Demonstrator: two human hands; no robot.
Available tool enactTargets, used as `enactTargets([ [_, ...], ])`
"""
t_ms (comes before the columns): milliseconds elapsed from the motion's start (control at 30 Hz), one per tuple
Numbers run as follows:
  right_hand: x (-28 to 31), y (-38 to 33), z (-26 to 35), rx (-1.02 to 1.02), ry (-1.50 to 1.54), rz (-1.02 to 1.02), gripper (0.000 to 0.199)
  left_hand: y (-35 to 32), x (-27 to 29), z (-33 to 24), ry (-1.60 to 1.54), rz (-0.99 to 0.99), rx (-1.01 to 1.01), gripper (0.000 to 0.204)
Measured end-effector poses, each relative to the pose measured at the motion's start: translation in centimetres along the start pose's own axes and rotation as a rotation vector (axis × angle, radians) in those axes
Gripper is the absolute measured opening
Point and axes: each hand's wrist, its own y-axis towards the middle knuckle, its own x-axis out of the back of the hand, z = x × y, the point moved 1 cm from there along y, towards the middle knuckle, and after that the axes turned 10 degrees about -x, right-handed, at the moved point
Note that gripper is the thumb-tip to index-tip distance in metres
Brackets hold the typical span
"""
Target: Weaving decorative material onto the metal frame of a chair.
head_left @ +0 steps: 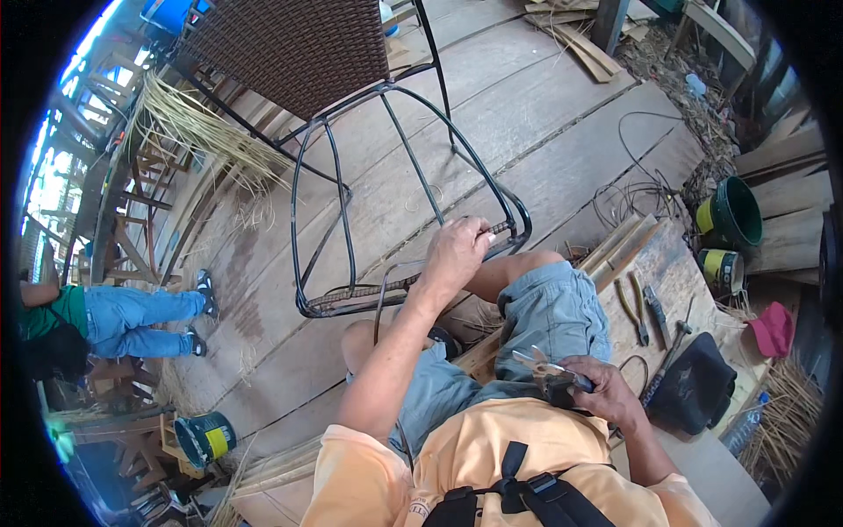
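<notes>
A black metal chair frame (341, 206) with a brown woven wicker back (294, 53) stands in front of my knees. Its near seat rail carries a brown woven wrapping (351, 295). At that rail my left hand (458, 253) is closed, fingers curled down over it; whether a strand is pinched there is hidden. A thin brown strand (378, 321) loops from the rail beside my left forearm. Over my lap, my right hand (606, 393) grips a plier-like hand tool (546, 369), its metal jaws apart and pointing left.
On the wooden bench to my right lie pliers (634, 312), another hand tool (656, 314) and a black cap-like item (694, 384). Green buckets (731, 213) stand beyond. Coiled wire (645, 198) lies on the plank floor. At left are a straw bundle (198, 123) and another person (132, 316).
</notes>
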Motion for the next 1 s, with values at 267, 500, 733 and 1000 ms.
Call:
enactTargets([
  [267,-0.5,0.1,-0.4,-0.392,0.637,0.340,0.052,-1.6,2.9,-0.6,0.196,0.037,-0.011,0.020],
  [500,-0.4,0.9,-1.2,-0.413,0.898,0.354,0.062,-0.9,5.0,-0.7,0.248,0.298,0.418,0.038],
  [733,-0.6,1.8,-1.5,-0.468,1.011,0.326,0.051,-2.0,3.4,1.0,0.251,0.068,0.477,0.046],
  [1000,-1.0,4.0,-1.9,-0.506,1.131,0.255,0.034,-2.3,3.2,0.1,0.144,-0.104,0.390,0.040],
])
